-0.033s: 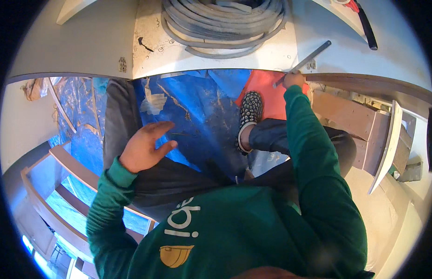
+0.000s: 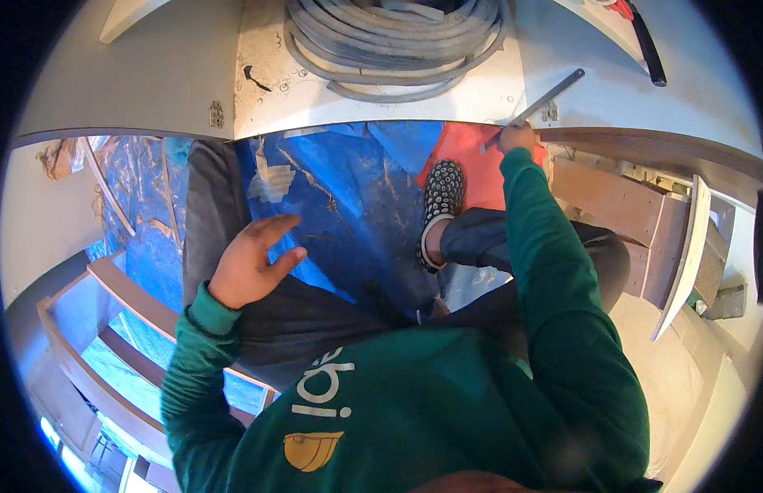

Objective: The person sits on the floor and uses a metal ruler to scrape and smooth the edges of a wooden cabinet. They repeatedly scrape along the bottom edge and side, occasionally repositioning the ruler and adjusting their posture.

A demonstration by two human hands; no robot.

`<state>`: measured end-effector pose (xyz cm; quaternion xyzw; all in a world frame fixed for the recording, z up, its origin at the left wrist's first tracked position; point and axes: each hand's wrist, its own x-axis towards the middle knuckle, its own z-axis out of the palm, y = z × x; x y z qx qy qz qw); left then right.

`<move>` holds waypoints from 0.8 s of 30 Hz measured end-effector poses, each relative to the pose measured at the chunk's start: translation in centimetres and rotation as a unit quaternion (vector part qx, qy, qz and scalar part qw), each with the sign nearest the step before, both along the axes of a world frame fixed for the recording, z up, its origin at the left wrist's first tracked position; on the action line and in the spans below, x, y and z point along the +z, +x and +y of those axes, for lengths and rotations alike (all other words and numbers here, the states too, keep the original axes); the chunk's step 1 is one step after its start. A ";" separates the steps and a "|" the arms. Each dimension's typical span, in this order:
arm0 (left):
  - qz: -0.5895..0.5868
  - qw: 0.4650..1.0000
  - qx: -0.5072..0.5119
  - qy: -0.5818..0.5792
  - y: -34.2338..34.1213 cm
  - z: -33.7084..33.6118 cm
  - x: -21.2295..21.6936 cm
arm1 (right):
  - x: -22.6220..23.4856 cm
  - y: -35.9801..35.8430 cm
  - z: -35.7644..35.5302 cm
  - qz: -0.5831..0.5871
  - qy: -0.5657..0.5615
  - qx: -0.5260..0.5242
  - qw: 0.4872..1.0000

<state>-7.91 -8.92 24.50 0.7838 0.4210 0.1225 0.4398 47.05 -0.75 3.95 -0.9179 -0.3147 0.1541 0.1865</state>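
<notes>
R hand (image 2: 519,138) has its fingers shut round a thin gray metal bar (image 2: 556,96), nearer the low end. The bar slants up & right, w/ its top end over the white side wall (image 2: 620,107) of the cupboard, just beside a small hinge plate (image 2: 549,112). Can't tell if bar & wall touch. L hand (image 2: 252,267) is up over the L leg w/ fingers spread a bit, holding nothing.

What could go wrong: the bar could slip b/c only one hand has it, & its low end is near the spotty shoe (image 2: 444,193), so it could bump the foot. If the top end swings, it could scratch the wall or catch on the plate. The blue sheet (image 2: 340,205) & red sheet (image 2: 480,177) on the floor have folds, so a foot could slide, esp. w/ knees this wide. The big gray hose coil (image 2: 390,49) sits on the cupboard's white surface (image 2: 262,111); a hard knock could make a loop slide off the edge.
</notes>
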 end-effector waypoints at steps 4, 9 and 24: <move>-0.011 0.995 0.086 -0.045 -0.6 -0.7 -1.5 | 1.8 -4.3 1.7 -0.027 0.003 0.068 0.997; -0.031 0.989 0.129 -0.064 -0.2 0.8 -1.3 | 2.8 -13.0 2.4 -0.029 0.021 0.138 0.990; 0.000 0.992 0.083 -0.099 -1.8 0.4 -2.3 | -0.1 -7.6 -0.2 0.127 0.179 0.056 0.974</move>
